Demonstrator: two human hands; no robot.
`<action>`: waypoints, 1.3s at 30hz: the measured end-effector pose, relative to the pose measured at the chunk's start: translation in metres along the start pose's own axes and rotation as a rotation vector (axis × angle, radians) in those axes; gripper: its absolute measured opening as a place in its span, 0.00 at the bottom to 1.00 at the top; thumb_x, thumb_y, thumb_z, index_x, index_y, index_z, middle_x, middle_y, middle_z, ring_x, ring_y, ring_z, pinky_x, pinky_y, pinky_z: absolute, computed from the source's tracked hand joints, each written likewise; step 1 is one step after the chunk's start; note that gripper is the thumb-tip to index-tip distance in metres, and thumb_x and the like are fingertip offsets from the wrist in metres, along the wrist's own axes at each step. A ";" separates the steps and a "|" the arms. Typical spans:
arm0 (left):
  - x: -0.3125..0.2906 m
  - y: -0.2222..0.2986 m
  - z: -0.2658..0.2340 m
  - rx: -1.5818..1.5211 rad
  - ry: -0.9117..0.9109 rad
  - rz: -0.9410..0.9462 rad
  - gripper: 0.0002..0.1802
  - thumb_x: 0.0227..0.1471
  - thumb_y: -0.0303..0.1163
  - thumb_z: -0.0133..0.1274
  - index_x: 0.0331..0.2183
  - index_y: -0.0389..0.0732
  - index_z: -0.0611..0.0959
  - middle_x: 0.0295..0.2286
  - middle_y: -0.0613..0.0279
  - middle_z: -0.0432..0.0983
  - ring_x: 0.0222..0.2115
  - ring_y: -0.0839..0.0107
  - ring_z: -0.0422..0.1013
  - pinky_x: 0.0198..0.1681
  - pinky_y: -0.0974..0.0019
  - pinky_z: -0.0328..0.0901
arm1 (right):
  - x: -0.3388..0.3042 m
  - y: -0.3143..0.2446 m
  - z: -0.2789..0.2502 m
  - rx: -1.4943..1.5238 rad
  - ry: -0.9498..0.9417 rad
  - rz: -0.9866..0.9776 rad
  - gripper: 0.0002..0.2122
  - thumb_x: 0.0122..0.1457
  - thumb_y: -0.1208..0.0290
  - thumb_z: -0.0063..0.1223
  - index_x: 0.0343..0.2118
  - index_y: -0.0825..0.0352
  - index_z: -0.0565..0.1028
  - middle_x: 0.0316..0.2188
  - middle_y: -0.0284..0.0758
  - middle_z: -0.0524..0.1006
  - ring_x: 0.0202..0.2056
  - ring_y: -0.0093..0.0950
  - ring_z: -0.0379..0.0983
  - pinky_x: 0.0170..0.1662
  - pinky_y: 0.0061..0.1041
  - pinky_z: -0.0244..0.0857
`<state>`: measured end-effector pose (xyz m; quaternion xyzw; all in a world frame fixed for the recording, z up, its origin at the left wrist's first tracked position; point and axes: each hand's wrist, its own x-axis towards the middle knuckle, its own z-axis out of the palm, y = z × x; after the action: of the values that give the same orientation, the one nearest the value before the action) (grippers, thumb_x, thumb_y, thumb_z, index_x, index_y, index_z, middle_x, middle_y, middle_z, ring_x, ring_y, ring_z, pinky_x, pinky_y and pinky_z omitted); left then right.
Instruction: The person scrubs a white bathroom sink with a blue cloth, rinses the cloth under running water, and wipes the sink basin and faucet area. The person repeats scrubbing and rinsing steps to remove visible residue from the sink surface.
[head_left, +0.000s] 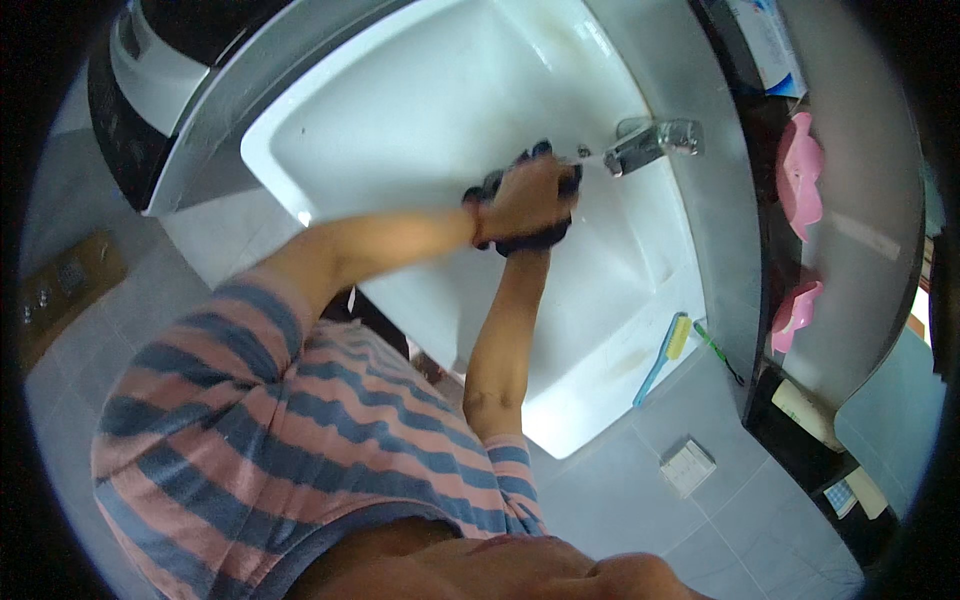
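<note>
Dark bunched cloth [540, 240] is in the white washbasin [370, 150], near the chrome faucet [652, 146]. Blurred, the left hand [530, 196] curls closed over it; the right hand is hidden there, its grip impossible to tell.

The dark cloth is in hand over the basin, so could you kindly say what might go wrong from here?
The dark cloth might slip from under the left hand into the basin. That hand might knock the nearby faucet. The blue-handled brush at the basin's edge might fall if bumped.
</note>
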<state>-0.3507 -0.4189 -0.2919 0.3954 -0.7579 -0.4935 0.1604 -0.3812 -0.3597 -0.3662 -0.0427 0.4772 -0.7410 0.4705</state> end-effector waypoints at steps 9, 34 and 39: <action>0.018 -0.015 -0.045 0.008 -0.248 0.228 0.26 0.40 0.43 0.56 0.38 0.34 0.73 0.38 0.48 0.68 0.41 0.55 0.64 0.47 0.57 0.60 | -0.052 -0.049 0.024 0.094 0.193 0.118 0.25 0.58 0.48 0.35 0.51 0.63 0.61 0.49 0.37 0.65 0.48 0.33 0.62 0.48 0.35 0.60; 0.079 -0.062 -0.030 0.184 -0.246 0.200 0.19 0.46 0.48 0.45 0.32 0.45 0.80 0.31 0.55 0.75 0.35 0.55 0.70 0.39 0.57 0.64 | -0.056 -0.046 0.065 -0.454 0.364 -0.046 0.19 0.59 0.58 0.36 0.47 0.65 0.65 0.47 0.37 0.65 0.44 0.33 0.64 0.49 0.31 0.59; 0.085 -0.070 -0.110 0.795 -0.466 0.170 0.24 0.43 0.47 0.50 0.46 0.61 0.73 0.50 0.64 0.62 0.49 0.57 0.59 0.46 0.47 0.58 | -0.102 -0.118 0.054 -0.589 0.266 -0.251 0.12 0.51 0.74 0.54 0.40 0.65 0.70 0.34 0.34 0.71 0.36 0.24 0.67 0.40 0.21 0.63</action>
<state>-0.3040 -0.5655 -0.3148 0.2412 -0.9338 -0.2254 -0.1380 -0.3745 -0.3087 -0.2098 -0.1380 0.7190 -0.6224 0.2768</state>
